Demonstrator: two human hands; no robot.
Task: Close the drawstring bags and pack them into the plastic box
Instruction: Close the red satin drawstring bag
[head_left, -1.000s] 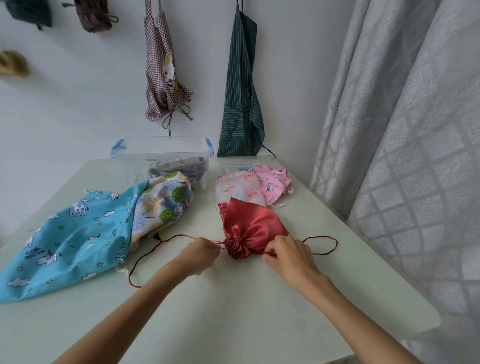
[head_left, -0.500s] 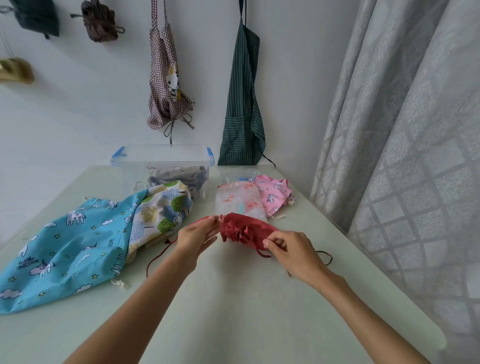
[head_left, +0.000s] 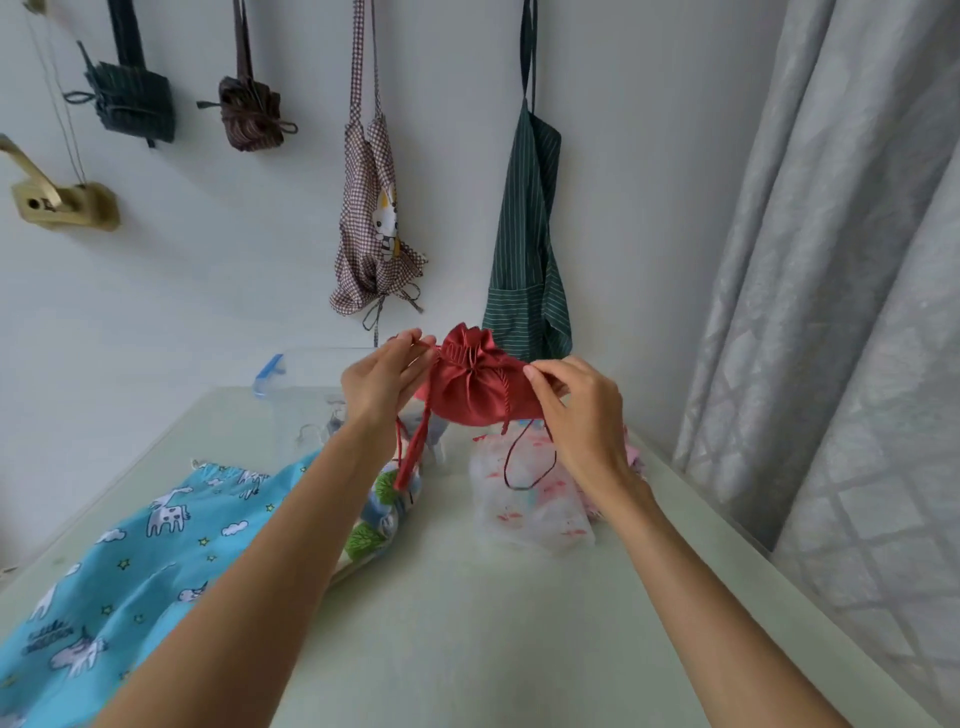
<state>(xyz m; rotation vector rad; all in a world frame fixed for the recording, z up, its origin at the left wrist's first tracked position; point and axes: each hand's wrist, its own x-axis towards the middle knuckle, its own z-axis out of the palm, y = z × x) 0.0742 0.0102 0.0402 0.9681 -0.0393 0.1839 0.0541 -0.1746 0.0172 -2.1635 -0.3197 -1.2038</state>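
A red satin drawstring bag (head_left: 478, 382) with its mouth cinched hangs in the air above the clear plastic box (head_left: 304, 376). My left hand (head_left: 382, 379) pinches its left side and cord. My right hand (head_left: 576, 400) pinches its right edge. Red cords (head_left: 410, 457) dangle below the bag. On the table lie a blue unicorn bag (head_left: 130, 561), a tree-print bag (head_left: 382, 514) partly hidden by my left arm, a pale flamingo-print bag (head_left: 535, 499) and a pink bag (head_left: 631, 449) mostly hidden behind my right hand.
The pale green table (head_left: 467, 649) ends at a grey curtain (head_left: 831, 312) on the right. Aprons (head_left: 524, 234) and folded cloth bundles (head_left: 249, 111) hang on the white wall behind the box. The box has blue latches (head_left: 267, 374).
Both hands have lifted the red bag off the table and carried it up and away, over the box. Its cords now hang loose beneath it.
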